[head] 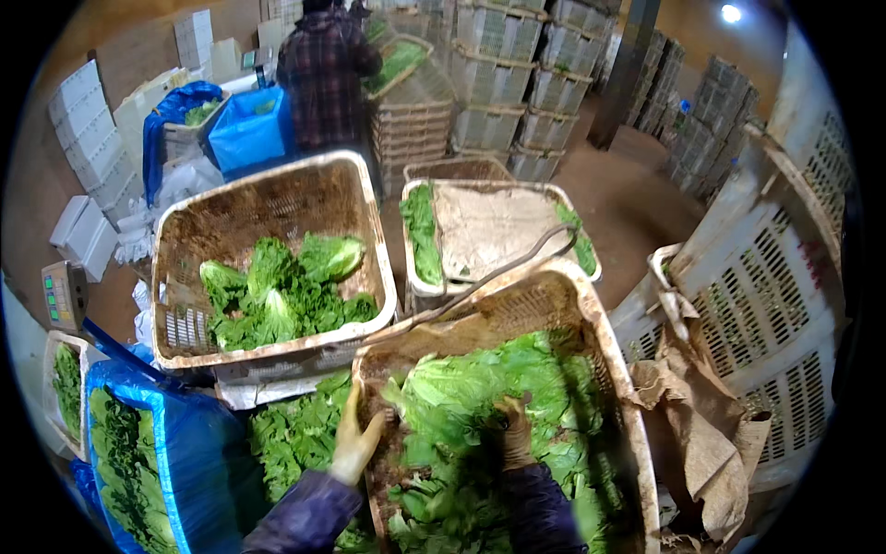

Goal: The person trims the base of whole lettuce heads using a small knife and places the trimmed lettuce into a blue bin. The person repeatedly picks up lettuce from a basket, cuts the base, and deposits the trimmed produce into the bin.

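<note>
A large dirty plastic crate [640, 478] stands right before me, heaped with green leafy lettuce [554, 374]. My left hand [356, 440], in a pale glove, is at the crate's left rim, thumb on the inner side and fingers along the edge. Over the lettuce is my right hand [513, 433], gloved and with curled fingers, against the right side of a lettuce head [450, 391]. Part of that head is blurred, and whether the fingers grip it is hidden. A bent metal rod [477, 282] crosses behind the crate's far rim.
Another crate [277, 352] at far left holds several lettuce heads [277, 298]. Behind stands a crate covered with brown paper [498, 221]. A blue-lined container [201, 457] is at left, crumpled paper [713, 429] and stacked crates [754, 305] at right. A person [322, 76] stands beyond.
</note>
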`<state>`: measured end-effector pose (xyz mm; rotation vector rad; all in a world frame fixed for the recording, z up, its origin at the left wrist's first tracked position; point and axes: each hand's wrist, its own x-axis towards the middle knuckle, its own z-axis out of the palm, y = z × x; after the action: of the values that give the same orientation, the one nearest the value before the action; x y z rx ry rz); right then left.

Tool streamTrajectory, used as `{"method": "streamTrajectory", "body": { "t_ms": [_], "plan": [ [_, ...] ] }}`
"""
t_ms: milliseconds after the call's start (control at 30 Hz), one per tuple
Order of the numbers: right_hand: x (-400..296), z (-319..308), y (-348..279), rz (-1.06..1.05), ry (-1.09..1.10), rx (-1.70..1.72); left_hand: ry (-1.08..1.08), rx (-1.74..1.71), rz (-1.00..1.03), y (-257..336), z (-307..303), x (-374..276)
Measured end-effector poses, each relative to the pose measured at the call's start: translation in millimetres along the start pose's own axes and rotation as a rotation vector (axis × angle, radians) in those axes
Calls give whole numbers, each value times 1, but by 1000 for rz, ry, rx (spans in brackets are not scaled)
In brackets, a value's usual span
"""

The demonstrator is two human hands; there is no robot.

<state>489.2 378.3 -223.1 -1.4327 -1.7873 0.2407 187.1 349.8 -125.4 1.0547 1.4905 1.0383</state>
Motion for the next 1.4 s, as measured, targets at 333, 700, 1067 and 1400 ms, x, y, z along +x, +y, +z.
{"method": "streamTrajectory", "body": {
  "t_ms": [333, 700, 1067, 1400],
  "plan": [
    [17, -73, -180, 758, -27, 1138, -237, -439, 420, 13, -74, -54],
    [-45, -56, -374, -409, -514, 245, 88, 170, 338, 0, -236, -254],
    [-85, -12, -382, -172, -942, 199, 94, 141, 305, -12, -275, -332],
    [-74, -27, -397, -25, -879, 242, 109, 70, 378, -5, -261, -308]
  ]
}}
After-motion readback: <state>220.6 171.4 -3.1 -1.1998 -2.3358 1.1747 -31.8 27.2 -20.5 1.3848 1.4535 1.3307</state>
